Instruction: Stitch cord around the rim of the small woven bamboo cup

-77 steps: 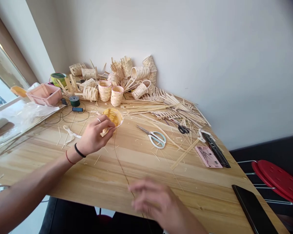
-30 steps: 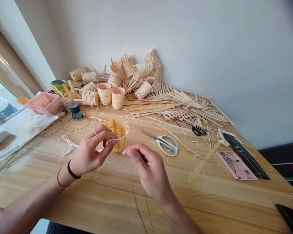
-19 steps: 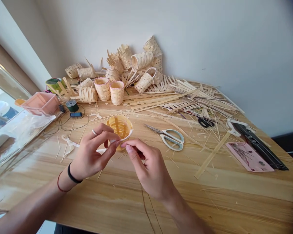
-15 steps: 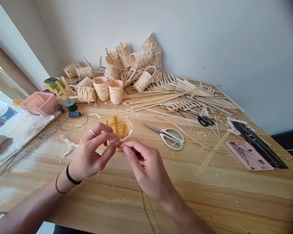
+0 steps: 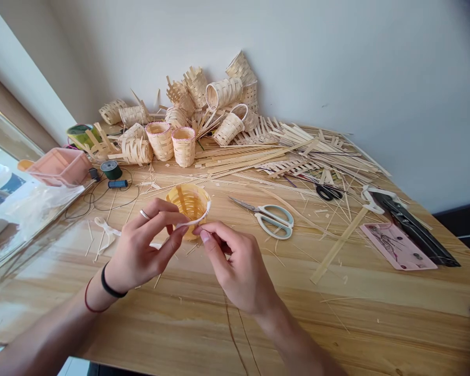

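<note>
A small yellow woven basket (image 5: 188, 201) stands upright on the wooden table (image 5: 337, 313). My left hand (image 5: 144, 245) pinches its near rim, where a white strip runs along the edge. My right hand (image 5: 237, 266) is closed in a pinch right at the same rim, fingertips nearly touching those of the left; what it holds is too thin to make out. A dark thread (image 5: 235, 329) trails from under my right hand toward the table's near edge.
White-handled scissors (image 5: 272, 215) lie right of the basket. A heap of woven baskets (image 5: 203, 112) and bamboo strips (image 5: 297, 151) fills the back. Black scissors (image 5: 327, 192), a pink card (image 5: 397, 246), a pink tray (image 5: 58, 164) and a green spool (image 5: 110, 168) lie around.
My right hand came up from the near edge of the table to the basket rim and closed in a pinch beside my left fingers. The left hand kept its hold.
</note>
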`<state>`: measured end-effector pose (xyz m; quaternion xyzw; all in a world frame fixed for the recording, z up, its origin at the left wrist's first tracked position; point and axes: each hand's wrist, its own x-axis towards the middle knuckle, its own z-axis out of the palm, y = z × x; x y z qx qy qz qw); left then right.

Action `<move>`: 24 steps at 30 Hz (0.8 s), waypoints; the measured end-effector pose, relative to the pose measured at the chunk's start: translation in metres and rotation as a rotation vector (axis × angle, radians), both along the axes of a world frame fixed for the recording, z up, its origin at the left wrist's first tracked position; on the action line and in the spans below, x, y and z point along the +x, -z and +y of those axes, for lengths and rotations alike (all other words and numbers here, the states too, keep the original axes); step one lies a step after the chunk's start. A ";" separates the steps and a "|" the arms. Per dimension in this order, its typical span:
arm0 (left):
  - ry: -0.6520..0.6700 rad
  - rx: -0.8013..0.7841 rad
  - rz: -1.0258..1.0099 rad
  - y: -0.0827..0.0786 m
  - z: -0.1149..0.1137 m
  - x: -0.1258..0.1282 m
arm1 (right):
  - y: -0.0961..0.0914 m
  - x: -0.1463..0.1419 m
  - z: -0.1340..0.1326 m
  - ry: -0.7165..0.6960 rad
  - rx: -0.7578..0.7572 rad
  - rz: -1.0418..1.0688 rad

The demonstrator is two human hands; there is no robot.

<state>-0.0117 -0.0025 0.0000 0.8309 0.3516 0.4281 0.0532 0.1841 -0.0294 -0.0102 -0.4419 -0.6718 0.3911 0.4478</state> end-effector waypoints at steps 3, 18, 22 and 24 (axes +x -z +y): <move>0.000 0.035 0.022 0.002 0.000 0.000 | 0.001 0.001 0.001 0.038 0.051 0.000; 0.020 0.062 0.018 0.002 -0.002 0.000 | 0.010 0.002 0.006 0.154 0.383 -0.074; -0.048 0.131 0.045 0.000 0.000 -0.003 | 0.010 0.004 0.010 0.157 0.346 -0.062; -0.057 0.136 0.054 -0.001 0.001 -0.005 | 0.010 0.005 0.011 0.156 0.327 -0.062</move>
